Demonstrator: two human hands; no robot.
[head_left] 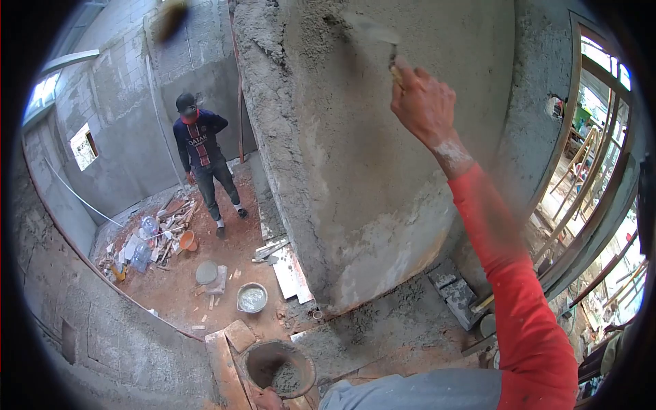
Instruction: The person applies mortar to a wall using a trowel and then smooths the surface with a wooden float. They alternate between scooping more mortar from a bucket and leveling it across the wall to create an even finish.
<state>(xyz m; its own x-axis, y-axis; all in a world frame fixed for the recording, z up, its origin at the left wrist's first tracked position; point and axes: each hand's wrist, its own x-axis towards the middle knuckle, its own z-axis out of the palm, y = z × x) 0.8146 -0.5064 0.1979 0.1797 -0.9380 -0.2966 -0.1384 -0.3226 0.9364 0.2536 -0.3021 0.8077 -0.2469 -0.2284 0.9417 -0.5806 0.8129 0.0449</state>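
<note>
My right hand (427,102), at the end of a red sleeve, grips a trowel (394,58) by its handle. The trowel's blade is blurred and lies close to the upper part of the plastered wall (410,171). Rough wet mortar (321,31) shows on the wall to the left of the blade. Low in the view, my left hand (268,399) is closed at the near rim of a bucket (301,355); most of this hand is cut off by the frame edge. Grey mortar (287,378) lies inside the bucket.
A person (201,147) stands on the dirt floor at the left, near a heap of wood scraps and rubbish (154,236). A pail (252,298) and an orange bucket (188,240) are on that floor. Boards (239,335) lie beside my bucket. A window frame (574,116) is on the right.
</note>
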